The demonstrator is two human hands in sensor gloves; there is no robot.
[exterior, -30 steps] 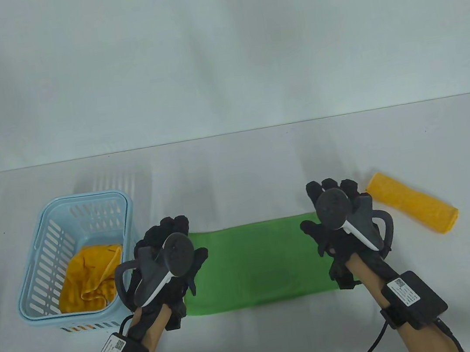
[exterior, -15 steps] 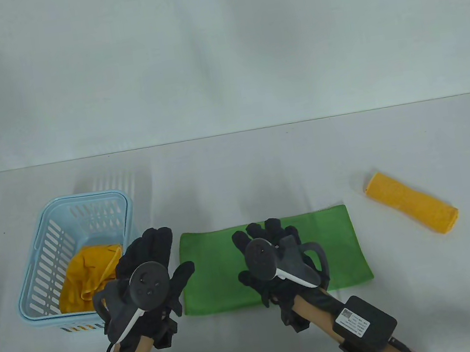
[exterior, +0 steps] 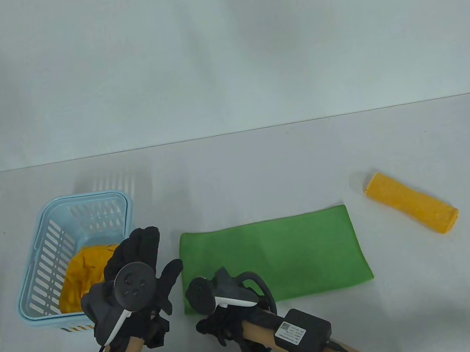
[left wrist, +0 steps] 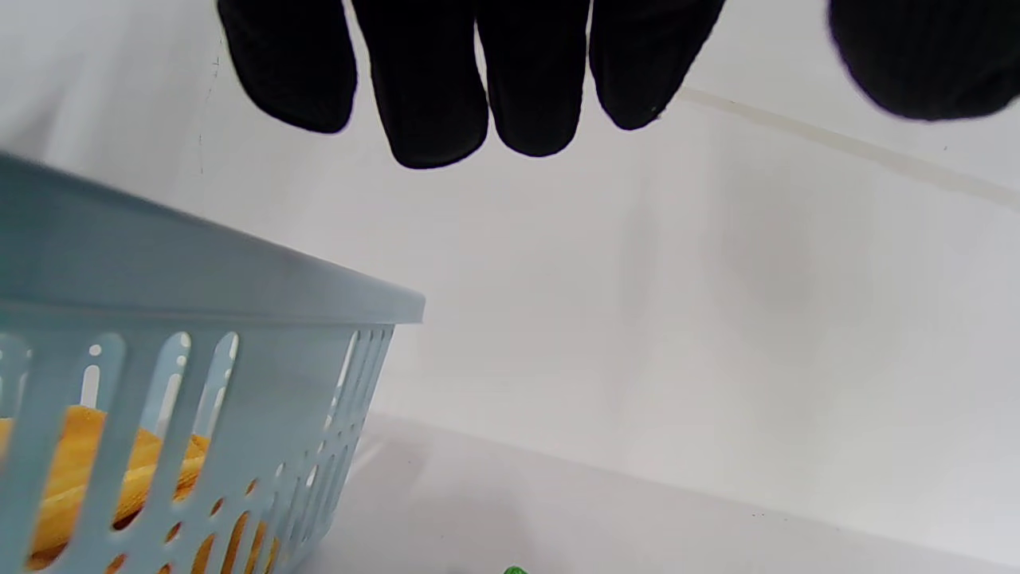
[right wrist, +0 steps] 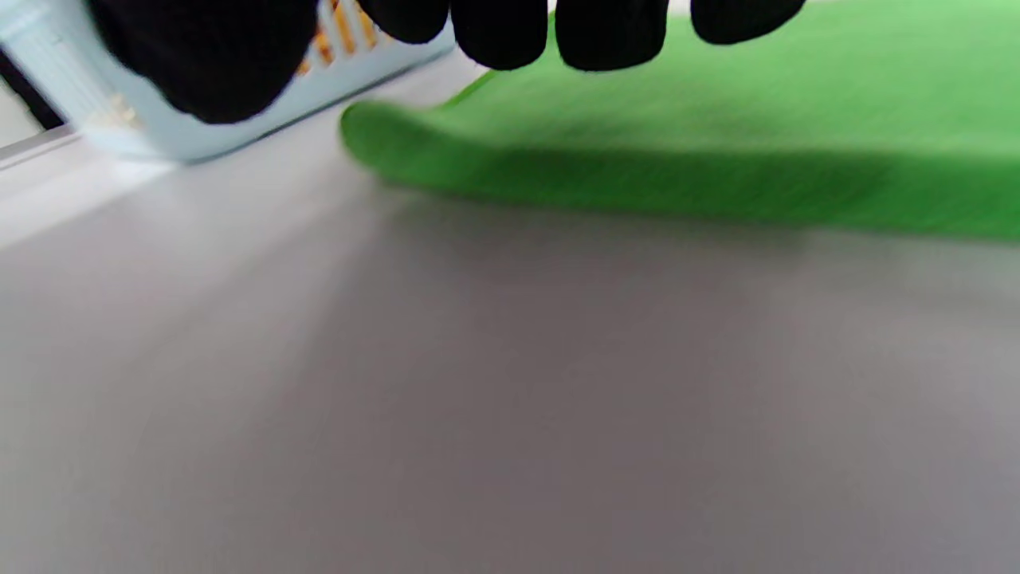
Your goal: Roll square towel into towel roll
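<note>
Green towel [exterior: 272, 261] lies folded flat near desk front edge, rolling not begun; left hand [exterior: 140, 265] and right hand [exterior: 223, 319] both relaxed, holding nothing.

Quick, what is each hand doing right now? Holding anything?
Left hand: open, fingers straight, holding nothing, up by the basket.
Right hand: open, holding nothing, at the green towel near corner.

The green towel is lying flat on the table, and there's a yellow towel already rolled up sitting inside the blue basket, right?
Not quite. The rolled yellow towel lies on the table, right of the green towel. The blue basket holds a crumpled yellow cloth, not a roll. The table view shows it.
</note>
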